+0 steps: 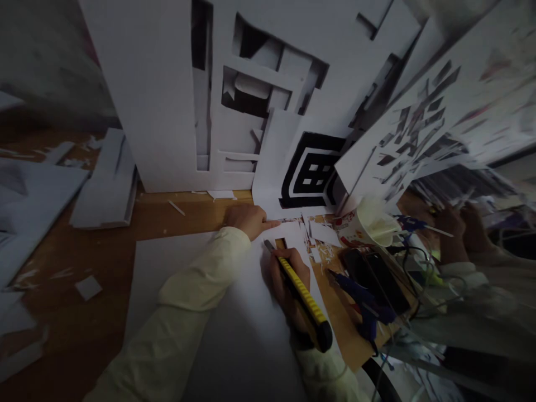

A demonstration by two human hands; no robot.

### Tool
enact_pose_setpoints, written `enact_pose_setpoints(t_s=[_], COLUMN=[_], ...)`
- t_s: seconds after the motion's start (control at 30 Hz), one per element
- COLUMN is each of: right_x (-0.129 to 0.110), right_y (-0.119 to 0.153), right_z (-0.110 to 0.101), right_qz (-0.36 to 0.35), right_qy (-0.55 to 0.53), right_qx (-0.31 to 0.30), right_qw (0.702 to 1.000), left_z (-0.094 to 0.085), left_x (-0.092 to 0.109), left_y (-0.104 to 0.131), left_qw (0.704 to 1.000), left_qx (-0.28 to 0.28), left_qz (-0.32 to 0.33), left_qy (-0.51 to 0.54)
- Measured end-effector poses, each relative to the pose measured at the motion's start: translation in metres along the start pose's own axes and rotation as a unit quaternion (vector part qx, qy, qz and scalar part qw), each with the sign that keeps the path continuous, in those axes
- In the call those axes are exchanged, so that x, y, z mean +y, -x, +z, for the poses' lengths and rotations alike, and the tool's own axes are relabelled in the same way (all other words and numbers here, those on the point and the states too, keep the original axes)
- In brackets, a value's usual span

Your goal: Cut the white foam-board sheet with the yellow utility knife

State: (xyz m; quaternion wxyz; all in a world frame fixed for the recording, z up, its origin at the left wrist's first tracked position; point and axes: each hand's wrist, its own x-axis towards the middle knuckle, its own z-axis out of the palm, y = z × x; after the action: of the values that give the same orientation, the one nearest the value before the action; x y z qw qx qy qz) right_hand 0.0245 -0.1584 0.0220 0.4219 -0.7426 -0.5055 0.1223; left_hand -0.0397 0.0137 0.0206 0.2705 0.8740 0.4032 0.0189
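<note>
My right hand (292,279) is wrapped round a yellow and black utility knife (304,296). Its blade touches or hovers just over a large white board (176,285) lying on the wooden table (188,215). Close to the blade a small rectangular opening shows in the board. Near the board's far edge my left hand (250,220) presses down, the index finger stretched out to the right and the other fingers partly hidden. Behind both hands stands a tall white panel (163,111) with cut-out shapes, and a paper with a black pattern (316,170) leans on it.
Paper scraps (320,251) lie right of the board, beside a paper cup (368,223), two phones (387,282) and a blue glue gun (362,298) with cables. A folded white piece (104,184) is at left. Another person's hands (458,229) are at far right.
</note>
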Motion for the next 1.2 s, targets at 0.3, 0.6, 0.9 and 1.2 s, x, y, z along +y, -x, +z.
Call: enact_pose_setpoints(t_s=[0.3,0.6,0.9,1.2], right_x=[0.001,0.01,0.005,0.019], right_y=[0.0,0.007,0.02,0.017], right_z=[-0.002,-0.004,-0.01,-0.007], right_qz=[0.003,0.021,0.034,0.005], right_qy=[0.008,0.033,0.031,-0.029], right_qx=[-0.01,-0.011,-0.009,-0.02], right_qw=[1.0,0.999,0.999,0.999], left_z=[0.0,0.001,0.003,0.004], left_x=[0.0,0.001,0.0,0.0], left_y=[0.0,-0.001,-0.002,-0.003], left_qw=[1.0,1.0,1.0,1.0], left_qx=[-0.002,0.002,0.006,0.005], left_qz=[0.002,-0.002,-0.011,-0.015], left_qy=[0.004,-0.005,-0.005,0.0])
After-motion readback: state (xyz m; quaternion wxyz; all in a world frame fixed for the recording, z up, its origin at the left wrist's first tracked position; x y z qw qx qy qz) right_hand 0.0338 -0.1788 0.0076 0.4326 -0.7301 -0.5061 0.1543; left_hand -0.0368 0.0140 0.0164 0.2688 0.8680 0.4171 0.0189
